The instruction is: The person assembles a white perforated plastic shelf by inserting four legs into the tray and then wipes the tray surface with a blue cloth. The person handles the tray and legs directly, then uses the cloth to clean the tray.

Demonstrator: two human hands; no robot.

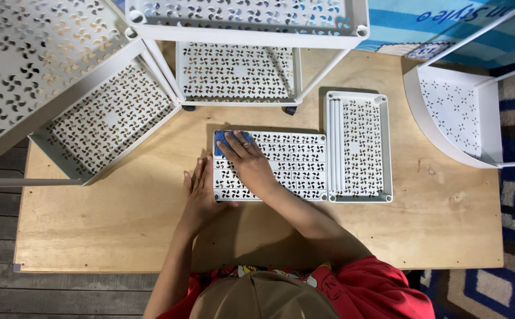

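Apparently mid-wipe on a perforated white panel, lying flat on the wooden table just beside a second white tray. Presses a blue cloth onto the panel's far left corner with the right hand, fingers spread over it, not clenched. Braces the panel's left edge with the left hand, open and flat. Probably calls next for sweeping rightward under even pressure, keeping that brace.

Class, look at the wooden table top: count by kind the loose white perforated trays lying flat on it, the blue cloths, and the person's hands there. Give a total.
Loose white perforated trays: 2, one under the hands, one beside it
Blue cloths: 1
Hands: 2, left hand, right hand
Total: 5
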